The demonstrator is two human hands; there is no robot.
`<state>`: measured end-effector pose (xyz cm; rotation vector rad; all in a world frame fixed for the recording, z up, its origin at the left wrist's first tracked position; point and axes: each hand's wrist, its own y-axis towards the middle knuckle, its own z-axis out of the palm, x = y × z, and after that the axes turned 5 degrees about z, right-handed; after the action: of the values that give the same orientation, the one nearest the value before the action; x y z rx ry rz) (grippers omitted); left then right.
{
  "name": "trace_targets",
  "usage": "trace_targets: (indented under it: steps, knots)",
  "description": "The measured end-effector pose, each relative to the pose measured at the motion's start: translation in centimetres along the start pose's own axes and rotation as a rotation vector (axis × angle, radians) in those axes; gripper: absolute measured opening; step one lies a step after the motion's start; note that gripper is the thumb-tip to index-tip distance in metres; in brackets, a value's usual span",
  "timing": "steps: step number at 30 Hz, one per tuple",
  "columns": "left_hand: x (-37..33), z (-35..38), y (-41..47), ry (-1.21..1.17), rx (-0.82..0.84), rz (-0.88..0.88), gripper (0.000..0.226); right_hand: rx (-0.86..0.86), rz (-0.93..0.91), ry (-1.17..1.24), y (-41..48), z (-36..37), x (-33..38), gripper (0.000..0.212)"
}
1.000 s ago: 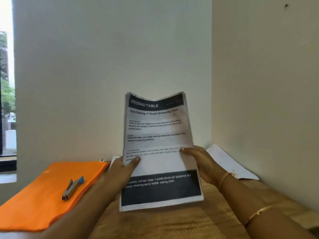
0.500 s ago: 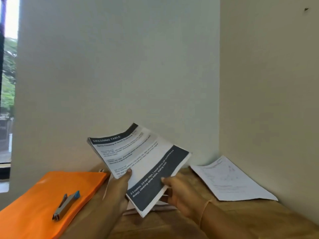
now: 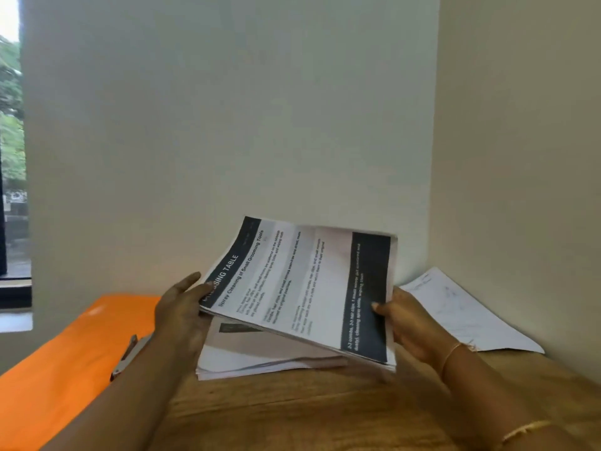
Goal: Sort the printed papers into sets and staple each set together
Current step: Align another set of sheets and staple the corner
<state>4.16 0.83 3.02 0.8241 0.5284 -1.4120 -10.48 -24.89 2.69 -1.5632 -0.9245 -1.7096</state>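
Note:
A set of printed papers [image 3: 299, 281] headed "DRESSING TABLE" hangs sideways above the wooden table. My left hand [image 3: 182, 310] grips its header end and my right hand [image 3: 406, 320] pinches its dark footer end. Under it a stack of printed papers [image 3: 260, 356] lies flat on the table. A metal stapler [image 3: 125, 358] rests on the orange folder [image 3: 65, 369] at the left, partly hidden by my left forearm.
Another white sheet [image 3: 461, 314] lies in the right corner against the wall. The wooden table [image 3: 292, 415] is closed in by walls behind and to the right. A window [image 3: 11, 157] is at the far left.
The held set has turned from upright to lying sideways and nearly level, and has come lower over the stack. My hands have shifted to its two short ends.

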Motion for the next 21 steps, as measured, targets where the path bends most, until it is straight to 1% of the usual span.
trace_targets:
  steps: [2,4,6,8,11,13,15,17,19,21]
  knots:
    - [-0.1,-0.2,-0.2,0.140,0.032,0.021,0.031,-0.065,-0.065,-0.103,-0.1,-0.7,0.4,0.021]
    - [0.4,0.0,-0.5,0.357,0.091,0.030,0.034,-0.129,-0.136,-0.185,0.0,-1.1,0.6,0.019]
    - [0.9,0.1,-1.0,0.608,0.178,0.080,0.027,-0.170,-0.199,-0.234,0.0,-1.2,0.8,0.016]
    - [1.0,0.3,-1.7,0.754,0.268,0.162,0.019,-0.206,-0.255,-0.239,-0.1,-1.4,1.1,0.014]
    - [1.1,0.9,-2.6,0.896,0.357,0.337,0.029,-0.249,-0.337,-0.177,-0.5,-1.6,1.5,0.013]
    - [1.3,1.2,-3.1,0.995,0.397,0.467,0.029,-0.271,-0.376,-0.141,-0.7,-1.5,1.6,0.014]
    - [1.6,1.3,-3.5,1.012,0.442,0.574,0.026,-0.295,-0.395,-0.121,-0.8,-1.4,1.7,0.020]
    - [1.7,1.1,-3.6,1.020,0.453,0.614,0.026,-0.312,-0.408,-0.112,-0.8,-1.4,1.6,0.023]
    - [1.8,1.1,-3.4,1.034,0.427,0.622,0.028,-0.329,-0.427,-0.111,-0.7,-1.2,1.5,0.022]
    - [2.0,1.2,-3.2,1.056,0.394,0.593,0.022,-0.341,-0.436,-0.126,-0.6,-1.1,1.3,0.020]
